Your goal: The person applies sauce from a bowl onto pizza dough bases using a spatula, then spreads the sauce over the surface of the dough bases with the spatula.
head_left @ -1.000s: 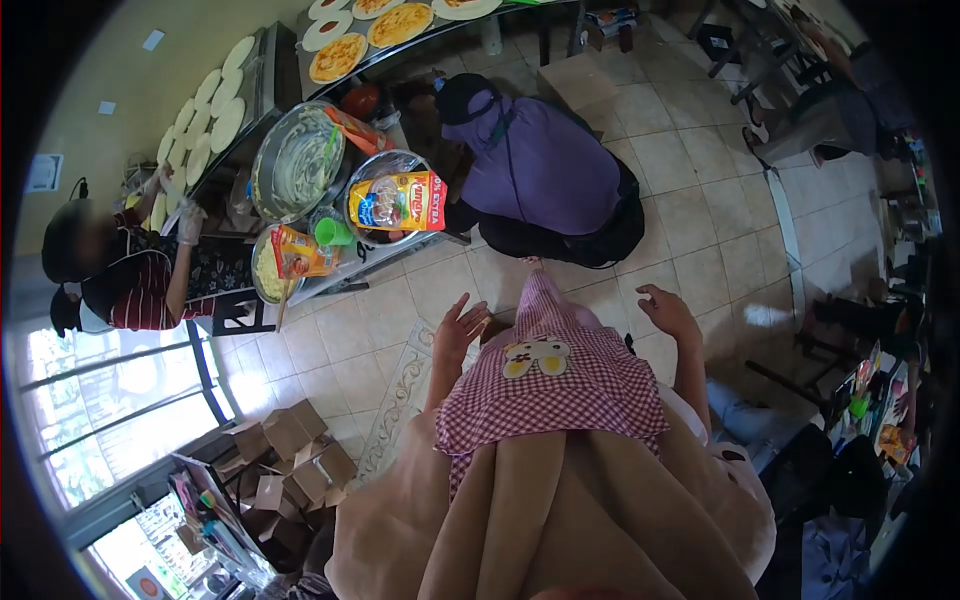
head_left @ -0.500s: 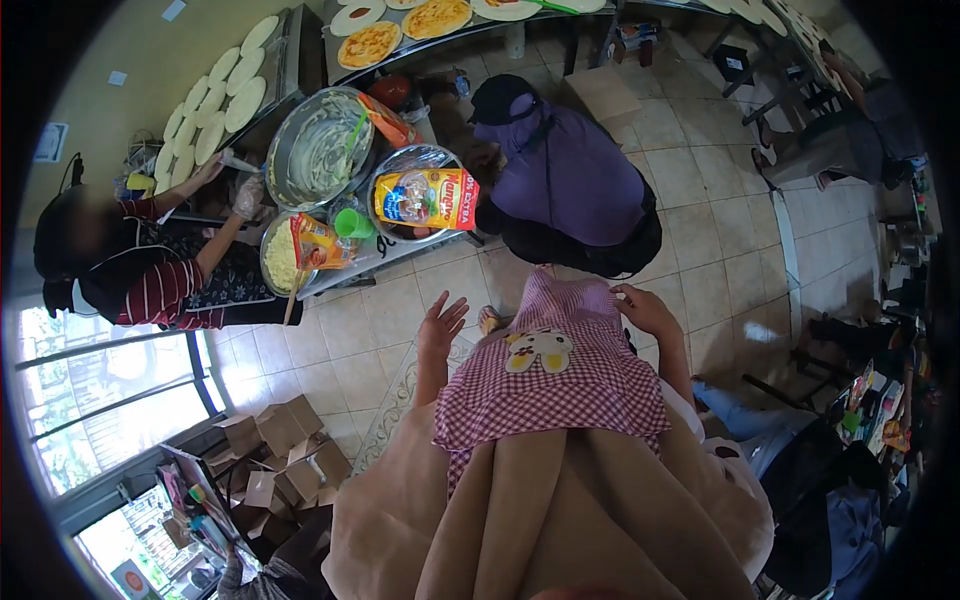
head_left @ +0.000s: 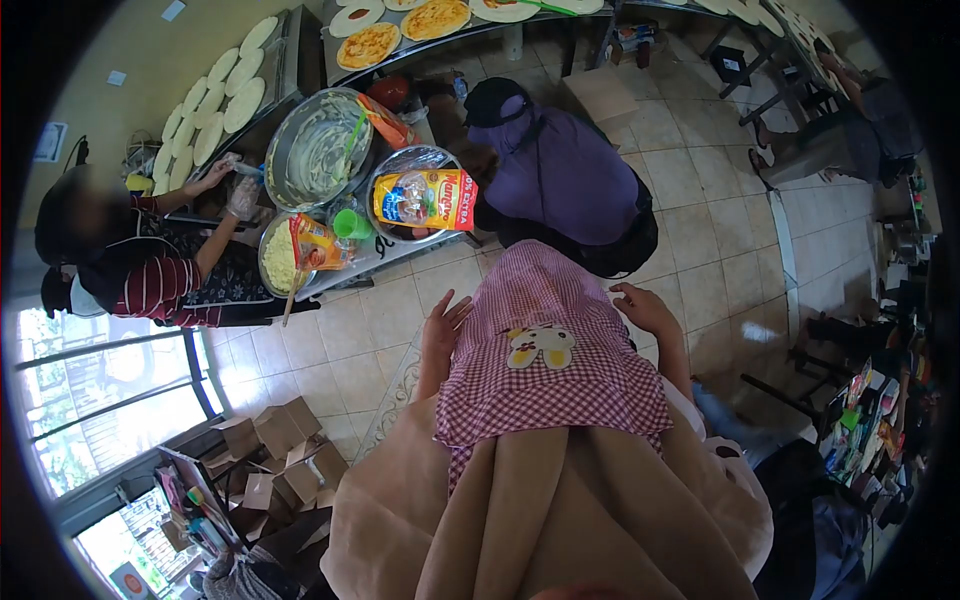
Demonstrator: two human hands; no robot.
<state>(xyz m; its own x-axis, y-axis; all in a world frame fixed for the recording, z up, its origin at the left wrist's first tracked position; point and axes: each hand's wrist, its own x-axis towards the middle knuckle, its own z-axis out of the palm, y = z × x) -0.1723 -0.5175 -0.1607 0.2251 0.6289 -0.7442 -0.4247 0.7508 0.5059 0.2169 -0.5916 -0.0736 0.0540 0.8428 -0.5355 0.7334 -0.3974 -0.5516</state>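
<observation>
The wearer's left hand (head_left: 445, 322), fingers spread, and loosely bent right hand (head_left: 647, 310) flank a pink gingham apron (head_left: 580, 400), whether touching its edges I cannot tell. Beyond it, a person in purple (head_left: 575, 190) crouches on the tiled floor (head_left: 690, 225) beside a low table bearing a large metal basin (head_left: 290, 125) smeared with white cream, a green cup (head_left: 350, 224) and a yellow-and-red pouch (head_left: 425, 198); at left a co-worker in striped sleeves (head_left: 155, 285) stands near round flatbreads (head_left: 245, 104).
</observation>
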